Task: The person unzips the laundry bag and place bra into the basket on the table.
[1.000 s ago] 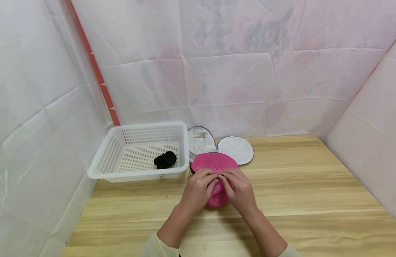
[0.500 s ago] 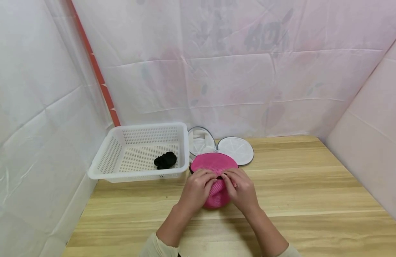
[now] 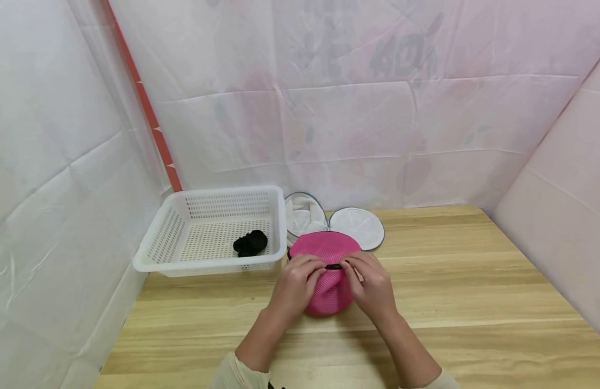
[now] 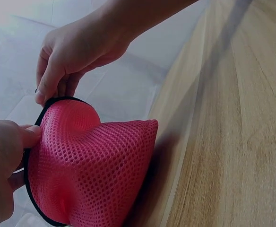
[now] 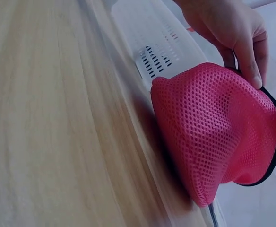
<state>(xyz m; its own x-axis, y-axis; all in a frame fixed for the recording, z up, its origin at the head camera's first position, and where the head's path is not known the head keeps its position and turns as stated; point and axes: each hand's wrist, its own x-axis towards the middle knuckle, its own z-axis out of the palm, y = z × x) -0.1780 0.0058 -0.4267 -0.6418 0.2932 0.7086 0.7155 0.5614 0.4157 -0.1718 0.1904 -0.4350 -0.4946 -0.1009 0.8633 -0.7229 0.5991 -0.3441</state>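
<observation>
From my end, the left hand (image 3: pixel 292 283) and right hand (image 3: pixel 374 282) each have their grip pinched on the black edging (image 3: pixel 333 266) of the pink mesh pouch (image 3: pixel 327 302), on the table (image 3: pixel 475 302) beside the white plastic basket (image 3: pixel 210 263). I can't quite tell whether that edging is a zip. I'd expect a light, soft, crumply pouch, best held by its firmer edging.

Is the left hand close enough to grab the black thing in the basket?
Probably yes, but the left hand would first need to let go of the pink mesh bag. The black bundle lies uncovered in the open-topped white basket close by.
</observation>
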